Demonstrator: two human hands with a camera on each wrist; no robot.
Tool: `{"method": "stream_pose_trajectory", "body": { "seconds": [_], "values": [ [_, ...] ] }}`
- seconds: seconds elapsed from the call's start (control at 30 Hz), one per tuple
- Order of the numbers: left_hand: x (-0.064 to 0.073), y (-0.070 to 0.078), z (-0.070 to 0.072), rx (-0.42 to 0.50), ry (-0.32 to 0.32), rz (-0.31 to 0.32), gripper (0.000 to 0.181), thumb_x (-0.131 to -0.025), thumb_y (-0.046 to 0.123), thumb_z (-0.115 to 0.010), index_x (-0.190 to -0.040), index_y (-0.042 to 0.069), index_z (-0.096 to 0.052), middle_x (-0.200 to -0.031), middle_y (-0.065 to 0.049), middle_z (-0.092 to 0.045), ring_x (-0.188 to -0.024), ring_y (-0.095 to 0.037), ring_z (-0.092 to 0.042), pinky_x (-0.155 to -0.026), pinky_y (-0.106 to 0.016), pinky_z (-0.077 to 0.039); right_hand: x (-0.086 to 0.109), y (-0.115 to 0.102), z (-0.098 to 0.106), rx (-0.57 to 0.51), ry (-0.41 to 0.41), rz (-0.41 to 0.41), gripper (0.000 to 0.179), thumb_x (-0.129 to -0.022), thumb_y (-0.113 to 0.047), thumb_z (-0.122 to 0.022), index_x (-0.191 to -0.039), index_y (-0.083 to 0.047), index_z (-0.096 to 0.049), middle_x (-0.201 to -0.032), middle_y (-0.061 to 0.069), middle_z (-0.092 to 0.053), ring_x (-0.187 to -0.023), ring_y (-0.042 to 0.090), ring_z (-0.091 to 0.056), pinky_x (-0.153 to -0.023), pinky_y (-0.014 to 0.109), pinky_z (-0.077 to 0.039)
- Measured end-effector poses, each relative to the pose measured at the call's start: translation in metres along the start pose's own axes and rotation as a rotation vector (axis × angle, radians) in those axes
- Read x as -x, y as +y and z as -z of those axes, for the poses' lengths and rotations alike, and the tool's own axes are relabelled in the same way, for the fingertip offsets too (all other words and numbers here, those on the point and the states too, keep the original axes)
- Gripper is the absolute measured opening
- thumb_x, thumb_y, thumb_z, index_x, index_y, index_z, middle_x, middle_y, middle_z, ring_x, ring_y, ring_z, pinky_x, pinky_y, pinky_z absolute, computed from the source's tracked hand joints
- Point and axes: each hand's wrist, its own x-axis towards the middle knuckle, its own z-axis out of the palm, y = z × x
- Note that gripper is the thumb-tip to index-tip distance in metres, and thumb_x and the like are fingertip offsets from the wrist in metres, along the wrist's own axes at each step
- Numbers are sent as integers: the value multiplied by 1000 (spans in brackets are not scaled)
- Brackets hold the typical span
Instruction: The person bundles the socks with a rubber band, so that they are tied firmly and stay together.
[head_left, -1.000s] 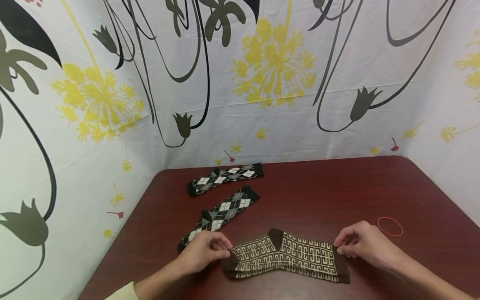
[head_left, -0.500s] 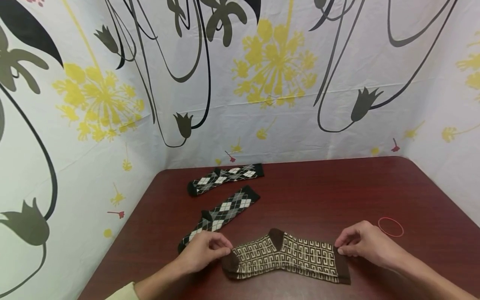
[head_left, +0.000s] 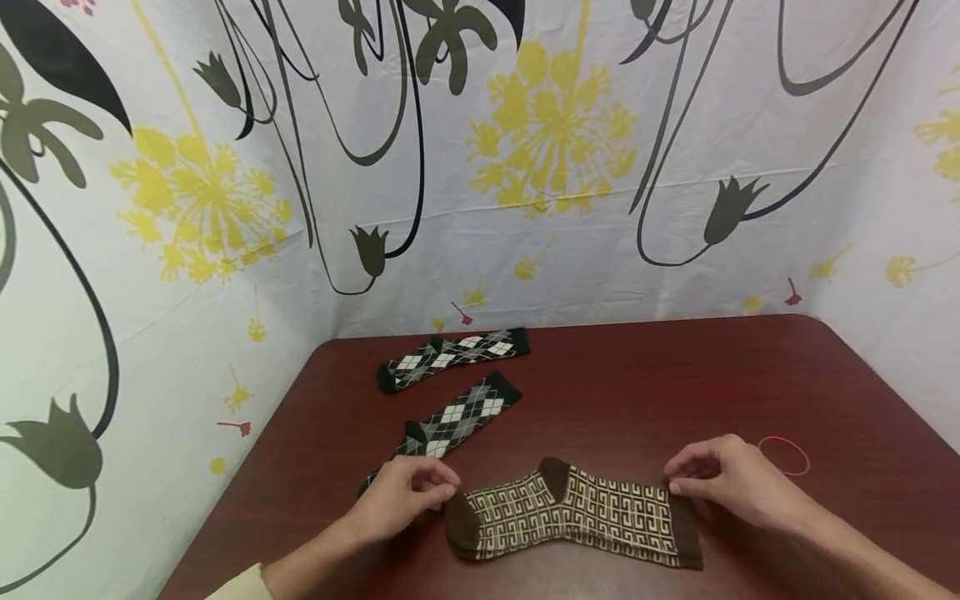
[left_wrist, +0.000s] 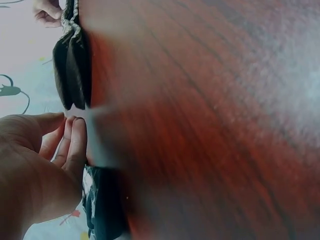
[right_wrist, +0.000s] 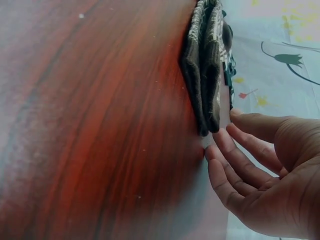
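A brown sock (head_left: 615,517) with a cream maze pattern lies flat at the front of the table, its toe to the left. Two dark layers show at its toe end (left_wrist: 74,75) and at its cuff (right_wrist: 212,90), like one sock laid on another. Just off the toe is my left hand (head_left: 397,500), its thumb and fingers bent loosely with nothing between them; a small gap shows in the left wrist view. My right hand (head_left: 738,483) is at the cuff's upper corner, thumb and fingers apart; whether a fingertip touches the cuff I cannot tell.
Behind my left hand lies a black, grey and white argyle sock (head_left: 465,412), partly hidden by it. A second argyle sock (head_left: 480,347) lies farther back. A red rubber band (head_left: 807,457) is beyond my right hand. Patterned cloth (head_left: 555,250) walls the dark red table (head_left: 637,383).
Both hands have let go of the brown sock and lifted slightly, the left drawing away from the toe and the right loosening at the cuff. The sock stays in place.
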Motion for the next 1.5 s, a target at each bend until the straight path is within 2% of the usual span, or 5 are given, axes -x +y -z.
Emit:
{"method": "stream_pose_trajectory", "body": {
  "seconds": [0.33, 0.6, 0.87, 1.17, 1.5],
  "values": [
    [-3, 3, 14, 7, 84, 20, 14, -100, 17, -77, -112, 11, -80, -103, -3, -79, -85, -19, -74, -65, -28, -57, -19, -6, 2, 9, 53, -32, 35, -94, -27, -84, -123, -7, -78, -109, -2, -80, -105, 18, -75, -85, 28, -56],
    [-4, 0, 29, -7, 157, 10, 23, -100, 14, -76, -122, 8, -77, -117, -4, -77, -99, -16, -75, -82, -27, -60, -41, -13, -4, -188, 37, 21, 47, -101, -21, -76, -140, 3, -66, -129, 14, -74, -119, 31, -72, -90, 24, -56],
    [2, -10, 46, -13, 236, 51, 32, -100, 14, -77, -131, 5, -73, -122, -10, -76, -101, -18, -75, -84, -28, -59, -70, -24, -15, -245, 10, 79, 53, -104, -25, -72, -149, 1, -58, -141, 17, -67, -132, 36, -63, -95, 24, -53],
    [15, -26, 58, -36, 333, 125, 39, -98, 12, -78, -136, 6, -70, -126, -9, -75, -103, -19, -75, -84, -31, -60, -105, -30, -30, -232, -65, 109, 60, -107, -29, -68, -155, 0, -50, -151, 21, -58, -141, 41, -53, -108, 58, -48],
    [29, -41, 62, -72, 358, 187, 41, -97, 13, -80, -136, 4, -70, -126, -10, -75, -104, -19, -74, -82, -26, -57, -153, -43, -47, -227, -154, 125, 56, -109, -23, -65, -155, 3, -49, -153, 21, -55, -144, 41, -50, -114, 60, -41]
  ]
}}
